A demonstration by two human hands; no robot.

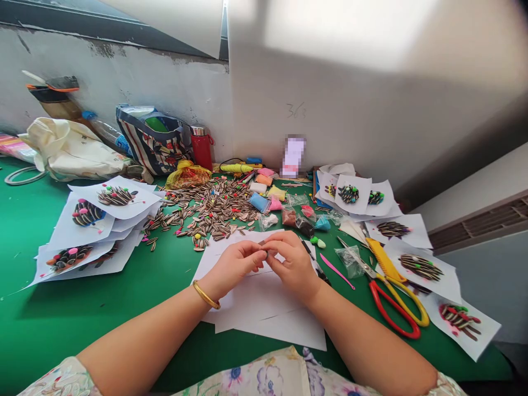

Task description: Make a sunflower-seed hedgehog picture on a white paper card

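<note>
Paper sheets (289, 330) lie beneath a two-handed pinch

In the head view, the left hand (237, 263) and the right hand (295, 268) meet above the sheets, near the middle of the near edge of the green desk (124, 308). Thumbs and fingertips of both close together on a small dark piece (264, 248), mostly hidden by the fingers, so its exact shape is hard to tell. A gold bangle (205, 295) circles the left wrist.

Beyond the hands, a broad spread of striped seeds (218, 206) covers the desk toward its far edge, dotted with small coloured balls. Just right of the seeds sit soft packets in several colours, among them a blue packet (259, 202) and a black packet (304, 225). A pink plastic tool (337, 271) lies to the right of the right hand; farther right, scissors (388, 291) with one red and one yellow handle lie close to a yellow cutter (384, 258).

Seed-covered pictures on white paper overlap at the left (117, 196) and run along the right edge (421, 267). By the wall at the far edge, a red bottle (201, 149) stands beside a striped bag (152, 140), with a cream bag (74, 151) farther left. A pixelated upright panel (293, 157) stands behind the packets.
</note>
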